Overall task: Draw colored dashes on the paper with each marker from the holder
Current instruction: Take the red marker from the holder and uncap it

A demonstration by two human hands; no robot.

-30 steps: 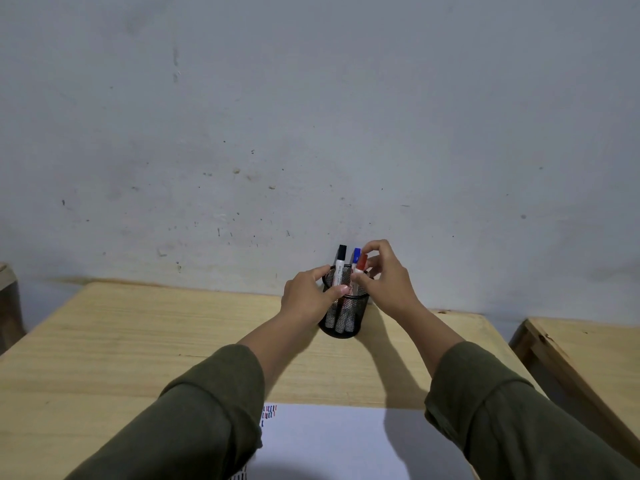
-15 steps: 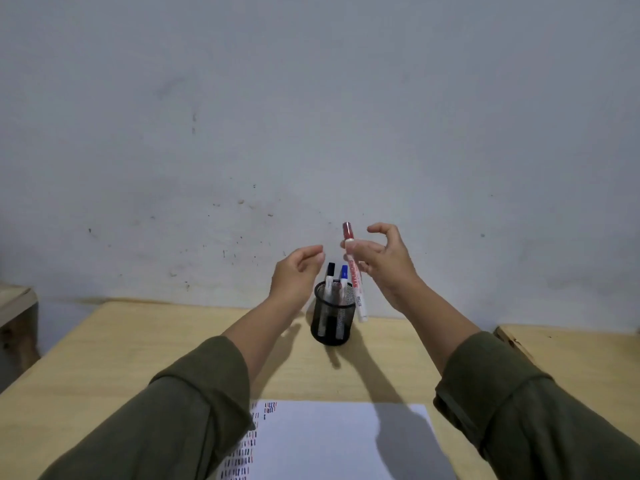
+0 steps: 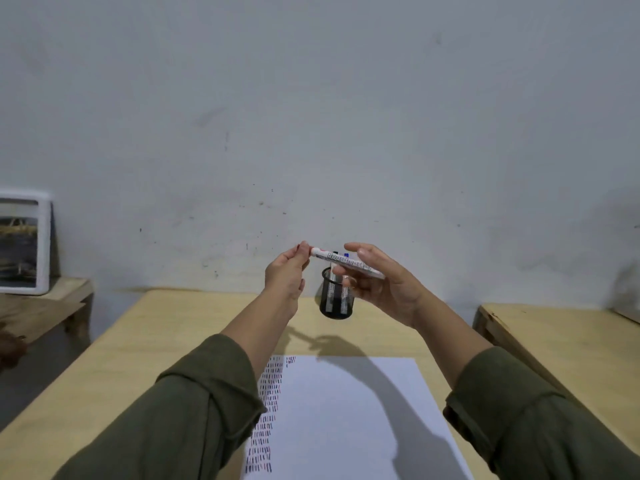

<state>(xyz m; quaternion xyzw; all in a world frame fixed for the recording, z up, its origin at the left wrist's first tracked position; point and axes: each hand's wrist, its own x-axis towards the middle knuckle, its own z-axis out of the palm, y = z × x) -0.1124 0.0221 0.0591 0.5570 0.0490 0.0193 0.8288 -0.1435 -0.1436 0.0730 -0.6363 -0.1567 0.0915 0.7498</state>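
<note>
**Marker held between both hands above the holder**

A white-barrelled marker (image 3: 346, 263) is held nearly level in the air, slanting slightly down toward the right, above the near side of the mesh holder (image 3: 334, 299). Its left end is pinched by the fingertips of the left hand (image 3: 287, 271); whether that end is capped cannot be told, as it is covered by the fingers. The barrel is gripped by the right hand (image 3: 384, 282), with the thumb above and the fingers curled beneath, the palm turned toward the camera. Printed lettering is seen along the barrel.

The black holder is placed upright on the wooden table (image 3: 166, 334), toward its far edge and close to the grey wall (image 3: 311, 116). At least two more markers are seen inside it through the mesh, and a blue cap tip is glimpsed just behind the held marker.

A white sheet of paper (image 3: 346, 417) is laid on the near part of the table, well apart from the holder. Columns of short coloured dashes (image 3: 266, 403) are drawn down its left side, partly covered by the left sleeve (image 3: 180, 420). The rest of the sheet is crossed by shadows of the arms.
</note>
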